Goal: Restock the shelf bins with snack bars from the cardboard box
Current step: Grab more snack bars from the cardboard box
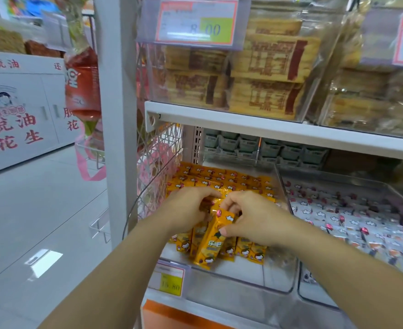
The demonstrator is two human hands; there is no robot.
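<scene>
Both my hands are inside a clear plastic shelf bin (243,279) on the lower shelf. The bin holds several orange-wrapped snack bars (222,180) in rows. My right hand (250,217) pinches the top of one orange snack bar (210,243) that stands tilted over the front row. My left hand (191,207) rests curled on the bars just left of it, fingers closed over a bar's end. The cardboard box is not in view.
A second clear bin (352,219) with several white-wrapped bars sits to the right. The shelf above (267,125) holds bins of brown packets. A white upright post (117,115) stands left of the bin. A yellow price tag (169,279) hangs on the bin's front.
</scene>
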